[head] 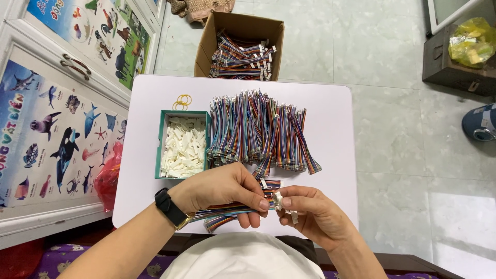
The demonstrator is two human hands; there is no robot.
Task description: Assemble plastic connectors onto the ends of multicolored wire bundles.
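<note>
My left hand point(222, 191), with a black watch on the wrist, grips a bunch of multicoloured ribbon cables point(227, 211) near the front edge of the small white table point(330, 113). My right hand point(315, 212) pinches a small white connector point(279, 200) at the end of one cable in that bunch. Both hands meet just above the table's front edge. Behind them lies a large pile of the same coloured cables point(258, 129).
A teal tray point(164, 144) of white plastic connectors sits left of the pile, with yellow rubber bands point(182, 101) behind it. A cardboard box point(206, 46) of bundled cables stands on the tiled floor beyond the table. Cabinet doors with animal posters point(46, 129) are at left.
</note>
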